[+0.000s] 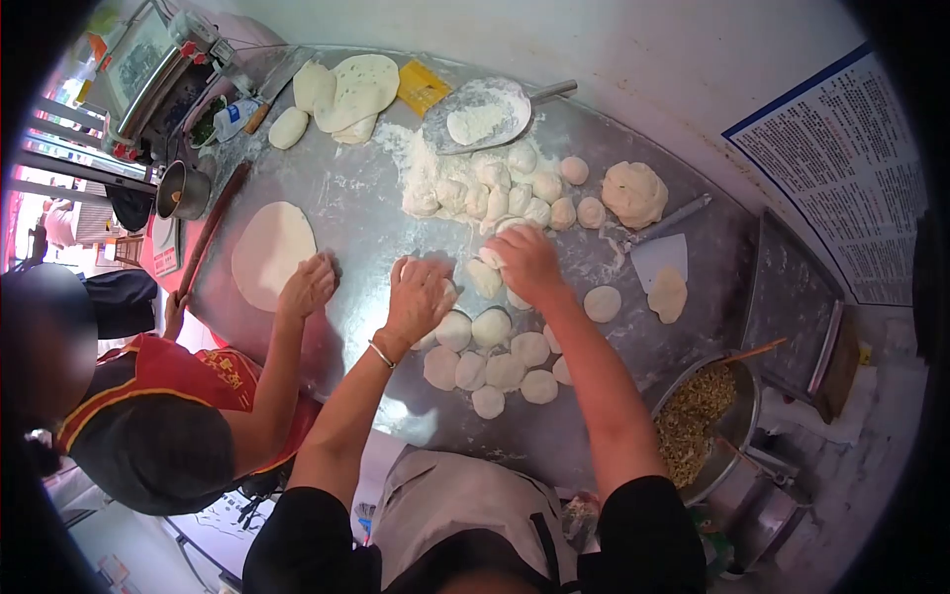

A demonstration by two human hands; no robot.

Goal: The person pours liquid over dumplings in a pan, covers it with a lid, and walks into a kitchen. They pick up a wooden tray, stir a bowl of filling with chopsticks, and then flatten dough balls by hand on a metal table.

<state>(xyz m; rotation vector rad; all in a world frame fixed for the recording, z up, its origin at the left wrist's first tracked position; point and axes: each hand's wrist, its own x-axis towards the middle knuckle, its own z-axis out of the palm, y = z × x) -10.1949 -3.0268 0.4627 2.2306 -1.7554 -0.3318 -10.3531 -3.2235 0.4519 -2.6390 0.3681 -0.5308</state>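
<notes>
My left hand (418,297) presses palm-down on a dough piece on the floured metal table (356,213), the dough mostly hidden under it. My right hand (527,261) is closed over another dough ball (492,256) just beside it. In front of my hands lie several flattened dough rounds (505,371). Beyond my hands sit several dough balls (495,198) in loose flour.
A co-worker's hand (309,285) rests on a large flat dough sheet (270,252) at the left, beside a rolling pin (213,228). A flour scoop (480,114), a big dough lump (633,193), a scraper (658,259) and a bowl of filling (703,416) stand around.
</notes>
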